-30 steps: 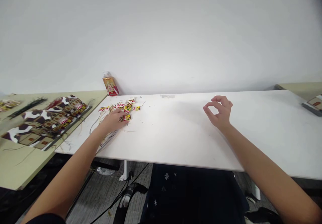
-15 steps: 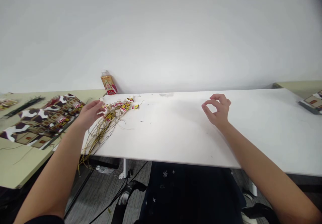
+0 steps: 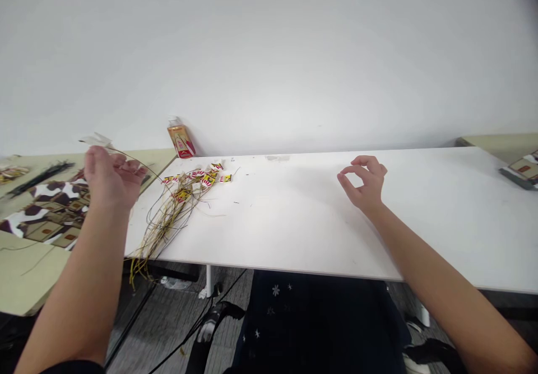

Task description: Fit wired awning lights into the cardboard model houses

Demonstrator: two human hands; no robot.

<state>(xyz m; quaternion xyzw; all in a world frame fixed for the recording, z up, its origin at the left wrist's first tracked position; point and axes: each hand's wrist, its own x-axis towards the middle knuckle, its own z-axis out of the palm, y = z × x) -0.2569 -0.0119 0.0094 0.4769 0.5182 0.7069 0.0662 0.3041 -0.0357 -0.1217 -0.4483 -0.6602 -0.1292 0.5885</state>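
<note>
My left hand (image 3: 111, 175) is raised at the left, its thumb and fingers closed on a white tag (image 3: 97, 140). A thin dark string (image 3: 137, 161) trails from this tag down toward a bundle of strings (image 3: 166, 222) on the white table. Small yellow, red and white tags (image 3: 208, 179) sit at the bundle's upper end, and its yellowish and dark strands hang over the front edge. Over the table's right part, my right hand (image 3: 365, 182) makes a ring, thumb tip against index finger, with nothing visible in the pinch.
A bottle (image 3: 181, 138) with a red and gold label leans against the wall. On the cream table (image 3: 29, 273) at left lie printed brown-and-white sheets (image 3: 50, 217) and dark strands (image 3: 46, 175). Another printed piece (image 3: 521, 169) lies at far right.
My left hand has moved left and up, away from the bundle, drawing out the white tag and its string. My right hand has stayed in place.
</note>
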